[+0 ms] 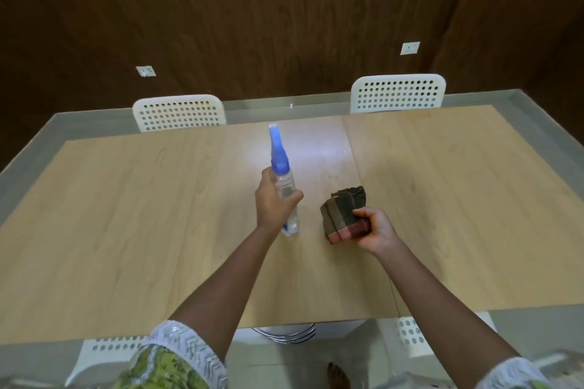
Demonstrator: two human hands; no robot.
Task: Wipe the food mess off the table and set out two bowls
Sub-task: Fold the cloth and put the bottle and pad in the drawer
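from the head camera we're looking down at a light wooden table (126, 230) with a seam running across it toward the right of the middle. our left hand (273, 199) is wrapped around the body of a clear spray bottle (286, 193) with a blue top, nozzle pointing away from us toward the far side, and the bottle is tilted and held above the table. a little patch of the tabletop just past the nozzle looks shiny and speckled, like wet spots, though it's partly glare so we can't say for sure. our right hand (374, 227) grips a folded dark cloth (344, 215) with reddish stripes, thumb on top, fingers curled underneath, just to the right of the bottle and low over the table; can't tell if it's touching the wood. two white chairs with holes in the backs, one at far left (178, 112) and one at far right (398, 92), are pushed up to the far edge. dark wood wall (252, 25) behind them.
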